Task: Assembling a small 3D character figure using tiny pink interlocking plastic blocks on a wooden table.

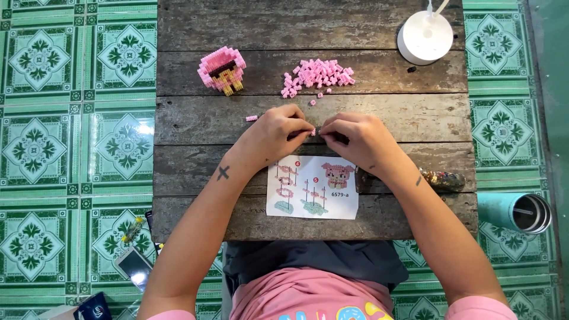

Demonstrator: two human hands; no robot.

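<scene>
While both hands meet at the middle of the wooden tabletop (195, 118), the left hand (274, 131) and right hand (355, 137) pinch a tiny pink brick piece (313, 131) between their fingertips. Just below lies the instruction sheet (312, 187); beyond sit a pile of pink bricks (318, 76) and a half-built pink figure (221, 70).

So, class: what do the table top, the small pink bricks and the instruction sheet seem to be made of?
Table top: rough, weathered grey wood, shown by planks with grain and gaps.
Pink bricks: probably moulded plastic, judging by their uniform colour and identical shapes.
Instruction sheet: thin white printed paper, lying flat.
</scene>
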